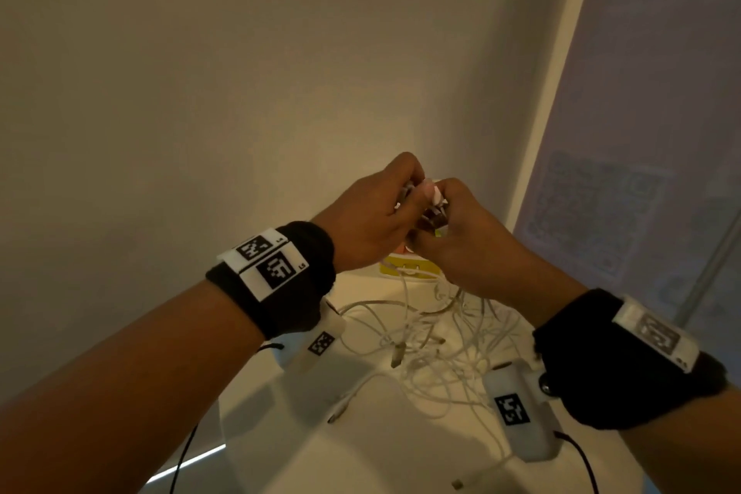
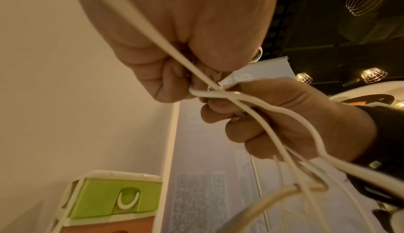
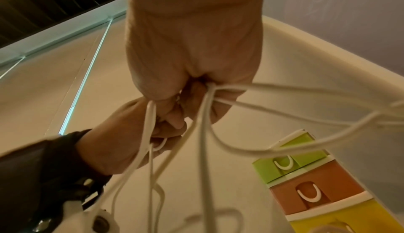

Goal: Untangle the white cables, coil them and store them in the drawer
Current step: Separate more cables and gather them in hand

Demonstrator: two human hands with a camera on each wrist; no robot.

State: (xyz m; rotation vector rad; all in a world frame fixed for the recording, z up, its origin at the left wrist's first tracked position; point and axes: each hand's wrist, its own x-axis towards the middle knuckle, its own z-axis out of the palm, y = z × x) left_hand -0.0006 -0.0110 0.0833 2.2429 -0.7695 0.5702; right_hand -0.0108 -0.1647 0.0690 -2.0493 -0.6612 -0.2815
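Observation:
Both hands are raised together above the table. My left hand (image 1: 405,192) and right hand (image 1: 445,209) each grip strands of the white cables (image 1: 433,345), fingers curled, knuckles nearly touching. Several strands hang from the fists down to a loose tangle on the white table (image 1: 381,453). In the left wrist view, a cable (image 2: 341,165) crosses my left hand (image 2: 174,84) and loops over the right hand (image 2: 262,124). The right wrist view has strands (image 3: 202,150) dropping from my right hand (image 3: 196,90), with the left hand (image 3: 153,133) below it. Knots inside the fists are hidden.
A small drawer unit (image 1: 401,271) stands at the back of the table, just behind the hands, with shut green (image 3: 268,169), orange (image 3: 284,200) and yellow drawers. A plain wall is behind it and a pale blind to the right. Loose plug ends lie near the front edge.

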